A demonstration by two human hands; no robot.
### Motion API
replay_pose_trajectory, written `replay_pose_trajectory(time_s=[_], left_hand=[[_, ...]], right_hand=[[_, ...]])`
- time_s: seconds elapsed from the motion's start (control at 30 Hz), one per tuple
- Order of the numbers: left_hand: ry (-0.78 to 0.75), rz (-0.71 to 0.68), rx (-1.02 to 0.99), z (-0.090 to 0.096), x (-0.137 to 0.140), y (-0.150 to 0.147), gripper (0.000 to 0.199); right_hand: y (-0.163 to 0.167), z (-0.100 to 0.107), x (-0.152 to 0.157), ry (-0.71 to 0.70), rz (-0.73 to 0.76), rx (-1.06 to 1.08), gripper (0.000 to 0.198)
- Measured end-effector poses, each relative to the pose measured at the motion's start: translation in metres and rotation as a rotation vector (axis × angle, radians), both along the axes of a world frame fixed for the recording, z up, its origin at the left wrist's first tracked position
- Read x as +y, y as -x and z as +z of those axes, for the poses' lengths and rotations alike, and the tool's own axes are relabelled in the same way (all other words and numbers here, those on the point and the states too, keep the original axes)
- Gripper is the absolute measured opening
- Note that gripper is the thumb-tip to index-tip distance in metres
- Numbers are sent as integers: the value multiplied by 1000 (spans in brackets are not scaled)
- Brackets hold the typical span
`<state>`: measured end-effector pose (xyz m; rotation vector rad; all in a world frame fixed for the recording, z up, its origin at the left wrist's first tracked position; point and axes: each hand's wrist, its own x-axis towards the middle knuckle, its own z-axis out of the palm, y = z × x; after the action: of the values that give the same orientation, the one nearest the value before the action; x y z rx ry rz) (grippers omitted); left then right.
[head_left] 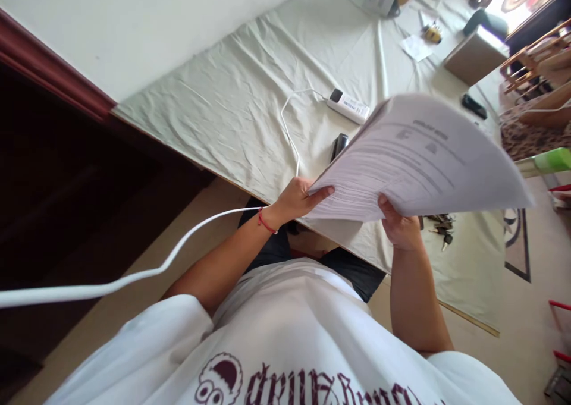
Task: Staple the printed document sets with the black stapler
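Note:
Both hands hold up a stack of printed paper sheets (pixel 414 161) above the near edge of the table. My left hand (pixel 298 200) grips the stack at its left end, thumb on top and fingers hidden beneath. At the lower edge, my right hand (pixel 401 223) pinches the sheets with its thumb on the printed face. The free right end of the paper bends and fans out. Partly behind the stack lies a dark stapler-like object (pixel 339 146). A bunch of keys (pixel 444 226) rests on the cloth just right of my right hand.
A white power strip (pixel 348 106) with a white cable (pixel 285 125) lies on the cloth-covered table (pixel 250 96). Farther right are a box (pixel 476 55), a dark object (pixel 473 106) and a small yellow item (pixel 432 33). Another white cable (pixel 178 247) crosses near my left forearm.

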<state>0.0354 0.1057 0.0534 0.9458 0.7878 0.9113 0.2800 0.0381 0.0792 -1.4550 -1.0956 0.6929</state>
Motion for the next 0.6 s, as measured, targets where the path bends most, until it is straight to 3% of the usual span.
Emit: replay_pose_trajectory(time_s=[0.1,0.2,0.3,0.4,0.6], left_hand=[[41,-100,-86,7,-16,-4,55],[249,-165,-118,1,-38,-9,57],[355,-135,-88,-12,-50,-14,57],[356,-43,-110,-23,-52,-15,58],[385,-125,-88,-31,-55,-12,54]], right_hand=[[-10,6,-4,59,-17,9,28],[-19,3,-10,181,27,94,29],[-20,-13,-19,378,38,312,39],[-14,-30,-31,534,-33,520,46],[-3,-48,-47,566,-57,614,44]])
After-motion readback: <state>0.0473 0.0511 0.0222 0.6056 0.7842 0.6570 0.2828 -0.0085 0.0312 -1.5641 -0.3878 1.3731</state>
